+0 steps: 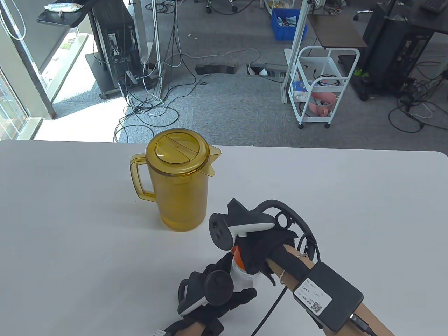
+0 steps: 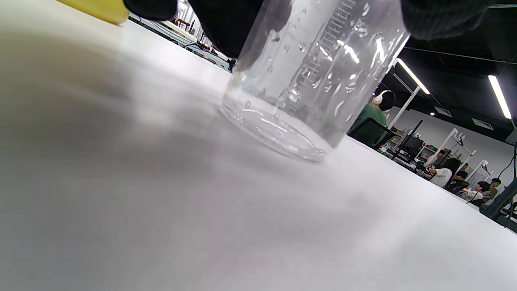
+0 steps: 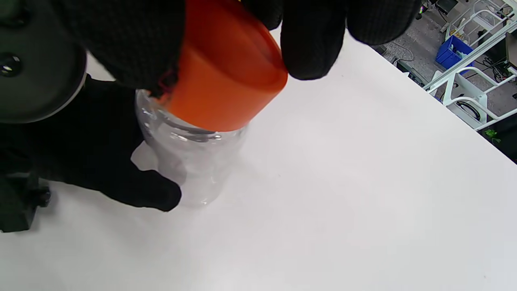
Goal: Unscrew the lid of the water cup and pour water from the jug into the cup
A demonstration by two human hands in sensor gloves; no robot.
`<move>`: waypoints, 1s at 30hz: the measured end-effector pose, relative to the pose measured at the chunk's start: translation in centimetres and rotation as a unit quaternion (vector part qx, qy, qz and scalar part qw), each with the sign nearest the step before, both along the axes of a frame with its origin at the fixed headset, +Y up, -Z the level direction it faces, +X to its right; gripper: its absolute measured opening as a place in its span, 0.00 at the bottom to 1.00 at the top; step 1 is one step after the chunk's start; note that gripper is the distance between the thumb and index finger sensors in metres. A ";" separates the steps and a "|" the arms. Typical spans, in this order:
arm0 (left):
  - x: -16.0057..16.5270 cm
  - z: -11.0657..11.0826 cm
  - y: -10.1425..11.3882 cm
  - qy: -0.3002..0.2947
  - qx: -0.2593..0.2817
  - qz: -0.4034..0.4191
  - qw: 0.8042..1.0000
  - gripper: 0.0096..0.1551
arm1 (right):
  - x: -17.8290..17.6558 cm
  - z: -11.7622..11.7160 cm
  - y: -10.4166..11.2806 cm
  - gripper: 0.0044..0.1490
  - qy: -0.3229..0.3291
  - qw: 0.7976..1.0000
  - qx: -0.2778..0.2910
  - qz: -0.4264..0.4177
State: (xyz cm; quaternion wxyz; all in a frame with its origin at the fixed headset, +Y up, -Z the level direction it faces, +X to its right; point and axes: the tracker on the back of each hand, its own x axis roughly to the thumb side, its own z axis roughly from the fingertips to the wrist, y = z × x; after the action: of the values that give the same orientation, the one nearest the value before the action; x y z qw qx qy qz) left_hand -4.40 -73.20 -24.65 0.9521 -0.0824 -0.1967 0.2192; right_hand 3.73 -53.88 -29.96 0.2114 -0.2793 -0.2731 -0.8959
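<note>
Between both hands, left hand is gripping the cup low while right hand is pinching the lid; clear plastic looks light, wet, slippery, so hold firm.

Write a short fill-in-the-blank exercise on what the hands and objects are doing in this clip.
1. The right hand grips the ____ lid.
2. The left hand holds the clear ____ on the table.
3. The yellow jug stands with its lid ____.

Missing words: orange; cup; on
</note>
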 end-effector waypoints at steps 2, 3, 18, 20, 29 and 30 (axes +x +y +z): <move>0.0 0.0 0.0 -0.001 -0.001 -0.001 1.000 0.70 | 0.2 0.1 0.1 0.56 0.005 1.000 0.009 -0.001; 0.0 0.0 0.0 -0.001 -0.002 -0.001 1.000 0.70 | 0.3 0.1 0.3 0.57 0.010 1.000 0.012 0.000; 0.1 -0.1 -0.1 -0.003 -0.006 -0.005 1.000 0.70 | -1.5 3.1 -1.9 0.60 0.126 0.980 0.086 0.128; 0.1 -0.1 -0.1 -0.002 -0.005 -0.005 1.000 0.70 | -1.3 3.2 -1.9 0.60 0.156 0.974 0.111 0.124; 0.2 -0.1 -0.2 -0.002 -0.008 -0.006 1.000 0.70 | 3.3 2.0 0.2 0.62 0.083 0.991 0.094 -0.042; 0.1 -0.1 -0.2 -0.002 -0.008 -0.006 1.000 0.70 | 4.3 1.8 0.5 0.62 0.072 0.990 0.094 -0.074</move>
State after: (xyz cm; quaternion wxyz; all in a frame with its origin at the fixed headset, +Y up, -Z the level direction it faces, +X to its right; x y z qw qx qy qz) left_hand -4.26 -73.38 -24.75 0.9522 -0.0918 -0.1962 0.2154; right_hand 8.04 -53.38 -28.20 0.1888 -0.3414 -0.1504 -0.9084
